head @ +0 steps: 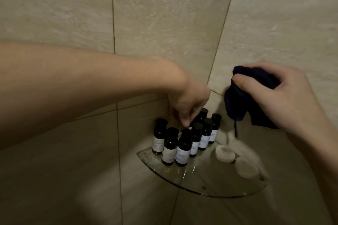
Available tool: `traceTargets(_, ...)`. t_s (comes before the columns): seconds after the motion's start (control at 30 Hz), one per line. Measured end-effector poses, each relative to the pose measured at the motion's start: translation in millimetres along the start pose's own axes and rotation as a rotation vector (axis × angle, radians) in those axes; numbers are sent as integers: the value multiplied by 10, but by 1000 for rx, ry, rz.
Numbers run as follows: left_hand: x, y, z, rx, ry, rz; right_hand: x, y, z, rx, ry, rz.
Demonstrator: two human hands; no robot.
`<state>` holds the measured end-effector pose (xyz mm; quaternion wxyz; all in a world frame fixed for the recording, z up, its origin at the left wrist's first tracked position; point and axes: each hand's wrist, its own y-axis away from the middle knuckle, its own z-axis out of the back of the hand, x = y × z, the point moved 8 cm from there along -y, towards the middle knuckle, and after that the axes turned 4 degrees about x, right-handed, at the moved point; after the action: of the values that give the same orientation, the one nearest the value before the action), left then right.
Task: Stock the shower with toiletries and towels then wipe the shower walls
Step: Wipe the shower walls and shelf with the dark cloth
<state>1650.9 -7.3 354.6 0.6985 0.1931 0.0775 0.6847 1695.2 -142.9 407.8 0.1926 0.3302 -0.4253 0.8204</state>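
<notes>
While the right hand point(285, 97) is gripping a cloth point(237, 104), the left hand point(188, 102) is curling over bottles point(182, 144) standing on the corner shelf point(210, 186). Whether it is holding one, I cannot tell.

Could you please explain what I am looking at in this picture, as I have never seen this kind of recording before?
No machine here: a person wears a camera on the head, so this one picture looks down at their own arms. They face a corner of beige tiled shower walls with a clear glass corner shelf. On it stand small dark bottles with white labels and two round white soaps. The left hand reaches down among the bottle caps; whether it grips one, I cannot tell. The right hand holds a bunched dark blue cloth.
</notes>
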Motion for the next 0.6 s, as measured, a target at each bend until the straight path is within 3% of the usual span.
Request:
traceTargets(0.43,21,532,73,20,106,47,40,19,0,-2,37,-4)
traceTargets(0.6,-30,539,-78,70,-24,43,50,32,-9,2,30,-28)
